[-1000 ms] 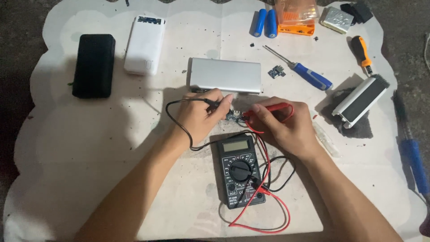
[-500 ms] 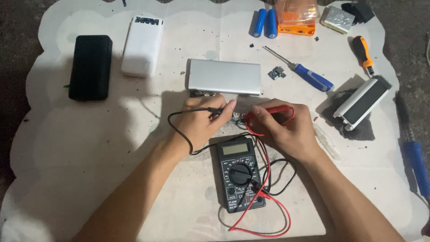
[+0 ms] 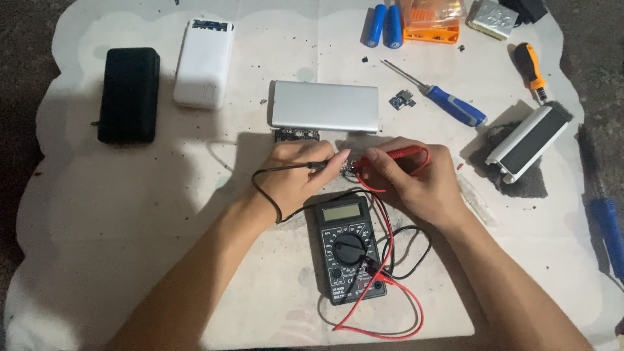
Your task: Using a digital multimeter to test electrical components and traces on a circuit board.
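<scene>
While I pinch a probe in each hand, both tips meet on the small board.
My left hand holds the black probe, my right hand the red probe; since a moment ago they barely moved, the meter just below, silver case above.

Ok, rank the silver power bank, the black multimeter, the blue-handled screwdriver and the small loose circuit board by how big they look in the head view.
1. silver power bank
2. black multimeter, nearer the camera, so only roughly second
3. blue-handled screwdriver
4. small loose circuit board
</scene>
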